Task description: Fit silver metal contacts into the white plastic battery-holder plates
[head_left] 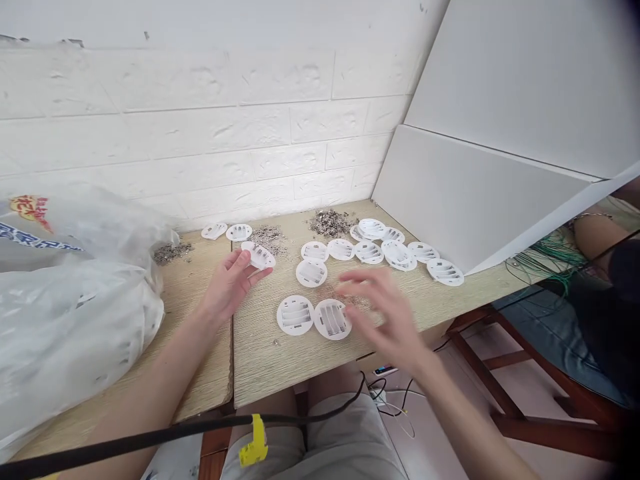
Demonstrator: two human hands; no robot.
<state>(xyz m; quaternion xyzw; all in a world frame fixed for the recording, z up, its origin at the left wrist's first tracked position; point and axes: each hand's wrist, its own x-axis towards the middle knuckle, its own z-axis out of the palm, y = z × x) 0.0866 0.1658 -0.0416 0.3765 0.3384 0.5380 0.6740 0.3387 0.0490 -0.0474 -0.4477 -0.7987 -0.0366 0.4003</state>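
— From the head view, what does the left hand [227,283] hold?
— Its fingertips are closed on a white disc [259,255], just above the counter [280,367] and near a heap of metal bits [270,237].
— And the right hand [385,313]?
— It is blurred, with fingers spread apart and nothing in it. It hovers just beside two slotted discs [295,315] that lie side by side.
— What else is there?
— A row of discs [395,252] lies further back, by the white board [475,200]. A plastic bag [75,300] fills the counter's left end.
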